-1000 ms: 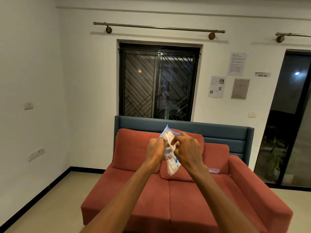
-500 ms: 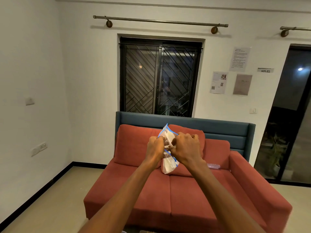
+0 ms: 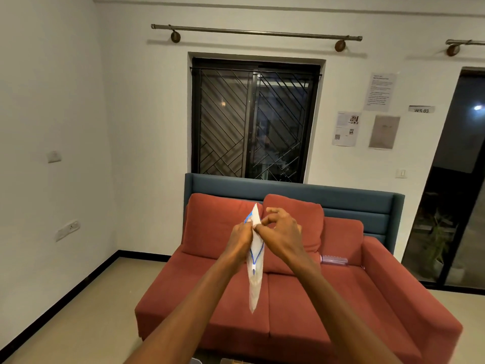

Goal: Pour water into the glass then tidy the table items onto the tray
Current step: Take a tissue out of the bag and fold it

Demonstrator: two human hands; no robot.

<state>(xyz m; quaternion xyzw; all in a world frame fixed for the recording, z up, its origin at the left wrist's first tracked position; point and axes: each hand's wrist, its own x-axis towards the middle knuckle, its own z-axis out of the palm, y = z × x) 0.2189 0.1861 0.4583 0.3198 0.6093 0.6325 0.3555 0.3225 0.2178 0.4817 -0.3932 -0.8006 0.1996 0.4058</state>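
Left hand (image 3: 240,239): in front of the sofa (image 3: 288,298), pinching the left edge of the plastic bag (image 3: 255,269)
Plastic bag: between both hands, hanging down before the sofa seat
Right hand (image 3: 282,236): just right of the bag, fingertips gripping its top
Bottle (image 3: 334,259): lying on the sofa seat, right of the hands

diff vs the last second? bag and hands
The plastic bag, crumpled and bunched between the hands a second ago, now hangs stretched out long and narrow, its blue-edged tip pointing down. The left hand and right hand both kept their pinch near its top, held up in front of the red sofa. Sofa and room unchanged.
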